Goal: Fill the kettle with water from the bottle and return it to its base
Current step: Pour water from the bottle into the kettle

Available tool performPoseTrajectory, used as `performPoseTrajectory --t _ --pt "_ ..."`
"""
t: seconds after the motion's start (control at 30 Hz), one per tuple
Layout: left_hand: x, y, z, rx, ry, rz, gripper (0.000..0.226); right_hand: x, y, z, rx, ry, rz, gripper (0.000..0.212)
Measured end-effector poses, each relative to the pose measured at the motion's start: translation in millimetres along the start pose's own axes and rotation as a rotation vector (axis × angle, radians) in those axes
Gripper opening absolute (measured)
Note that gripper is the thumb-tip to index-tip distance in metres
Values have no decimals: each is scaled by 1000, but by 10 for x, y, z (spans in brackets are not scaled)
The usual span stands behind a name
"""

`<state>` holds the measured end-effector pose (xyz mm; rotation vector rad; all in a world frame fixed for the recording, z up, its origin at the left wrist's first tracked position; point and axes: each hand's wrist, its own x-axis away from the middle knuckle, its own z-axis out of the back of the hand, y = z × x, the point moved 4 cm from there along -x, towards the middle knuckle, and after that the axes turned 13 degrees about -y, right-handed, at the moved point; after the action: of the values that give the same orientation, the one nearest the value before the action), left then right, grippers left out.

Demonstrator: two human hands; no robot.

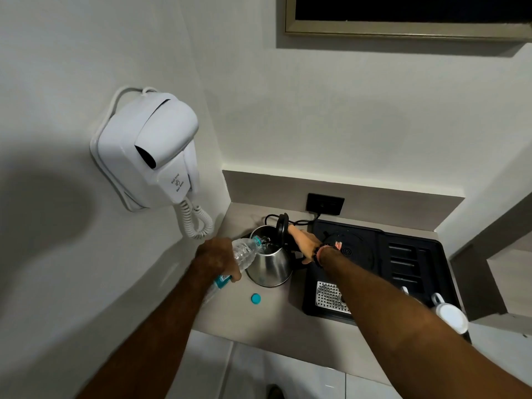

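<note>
A steel kettle [270, 262] stands on the beige counter, left of its round base [355, 249] on the black tray. Its black lid [282, 227] is raised upright. My left hand [217, 259] grips a clear plastic bottle [244, 251] tilted with its neck over the kettle's mouth, and water runs into the kettle. My right hand [306, 243] is at the kettle's handle side, fingers touching the raised lid. The bottle's blue cap [255, 298] lies on the counter in front of the kettle.
The black tray [408, 272] holds a perforated metal drip plate [331, 296] and a white mug [449, 312] at its right. A wall hair dryer [149, 151] with a coiled cord hangs on the left. A black socket [325, 203] sits behind.
</note>
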<state>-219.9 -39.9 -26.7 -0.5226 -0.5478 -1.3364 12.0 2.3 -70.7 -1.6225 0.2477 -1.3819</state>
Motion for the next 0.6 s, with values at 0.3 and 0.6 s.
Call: performPoseTrajectory --t 0.3,0.6 --pt "-71 -106 -241 333 132 -131 84 -5 20 2 11 -17 -1 45" --pt "-115 -352 -555 725 372 -150 90 30 -20 -18 0 -26 -18 59"
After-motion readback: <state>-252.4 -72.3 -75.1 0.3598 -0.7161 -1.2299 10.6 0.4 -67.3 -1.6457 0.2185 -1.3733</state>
